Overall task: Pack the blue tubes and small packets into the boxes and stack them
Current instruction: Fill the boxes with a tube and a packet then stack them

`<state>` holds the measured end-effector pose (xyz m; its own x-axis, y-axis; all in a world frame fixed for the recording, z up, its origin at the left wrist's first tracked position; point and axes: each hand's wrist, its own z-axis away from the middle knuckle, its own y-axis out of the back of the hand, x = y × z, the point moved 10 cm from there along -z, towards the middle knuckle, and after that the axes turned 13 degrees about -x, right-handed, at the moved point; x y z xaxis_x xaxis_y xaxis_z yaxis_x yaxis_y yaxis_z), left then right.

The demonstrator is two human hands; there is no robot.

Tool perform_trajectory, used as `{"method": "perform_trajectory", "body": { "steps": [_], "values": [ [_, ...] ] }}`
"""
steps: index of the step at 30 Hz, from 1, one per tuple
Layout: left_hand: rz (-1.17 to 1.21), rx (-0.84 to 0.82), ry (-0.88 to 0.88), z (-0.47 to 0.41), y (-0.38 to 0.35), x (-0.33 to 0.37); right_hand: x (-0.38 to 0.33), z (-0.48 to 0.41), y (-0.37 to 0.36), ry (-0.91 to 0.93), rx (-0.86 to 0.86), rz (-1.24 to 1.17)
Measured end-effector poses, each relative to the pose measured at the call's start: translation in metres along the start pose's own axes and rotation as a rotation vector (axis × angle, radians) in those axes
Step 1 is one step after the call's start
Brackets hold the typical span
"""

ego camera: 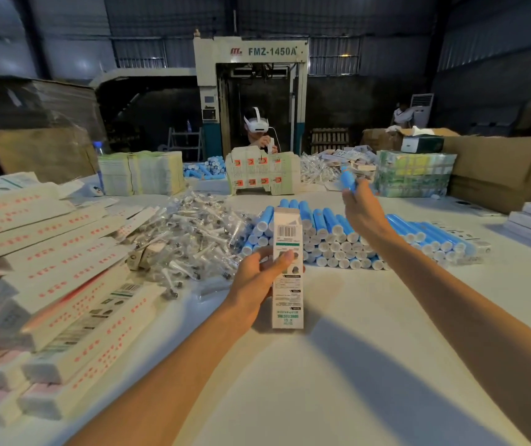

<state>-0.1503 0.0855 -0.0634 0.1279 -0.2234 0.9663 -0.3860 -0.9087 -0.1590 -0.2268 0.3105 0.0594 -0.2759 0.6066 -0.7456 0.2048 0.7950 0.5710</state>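
- L hand (pixel 257 280): clamped on box (pixel 288 272) at mid-height. I see the thumb across the front face; the other fingers are wrapped behind, out of my view.
- Box: white, upright, centre of table (pixel 338 375), base at or just above the top, can't tell which. Top flap open, barcode near the top, print upside down to me.
- R hand (pixel 365 214): raised past the box, above the tube stack (pixel 354 243). Fingers closed on a blue tube (pixel 348 180) at its lower end. Blurred, so exact finger spread n/a.
- Tube: points up and away from me, clear of the stack.
- Tube stack: blue w/ white caps, lying in rows just behind the box, caps toward me.
- Packets (pixel 190 233): loose clear heap, left of the stack and touching it.
- Box pile (pixel 55 275): long white boxes w/ red print, layered at the table's left edge.
- Far side: person (pixel 257 130) in a white headset, hands up at chest, behind a printed carton sheet.
- Behind: machine (pixel 251 78) marked FMZ-1450A.
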Motion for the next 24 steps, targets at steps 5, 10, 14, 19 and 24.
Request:
{"method": "perform_trajectory", "body": {
  "steps": [5,10,14,19,24],
  "values": [
    [-0.029,-0.066,-0.006,0.003,-0.013,0.003,-0.056,0.047,0.007,0.278,-0.080,-0.582],
    [-0.010,-0.071,-0.027,0.006,-0.017,0.008,-0.075,0.060,0.003,0.384,-0.160,-0.950],
    [-0.055,-0.086,-0.042,0.008,-0.018,0.008,-0.068,0.059,-0.013,0.333,-0.172,-1.040],
    [-0.095,-0.137,-0.064,0.007,-0.024,0.010,-0.060,0.052,-0.016,0.301,-0.141,-1.111],
    [-0.102,-0.127,-0.076,0.005,-0.023,0.009,-0.066,0.051,-0.010,0.319,-0.108,-0.715]
  ]
}}
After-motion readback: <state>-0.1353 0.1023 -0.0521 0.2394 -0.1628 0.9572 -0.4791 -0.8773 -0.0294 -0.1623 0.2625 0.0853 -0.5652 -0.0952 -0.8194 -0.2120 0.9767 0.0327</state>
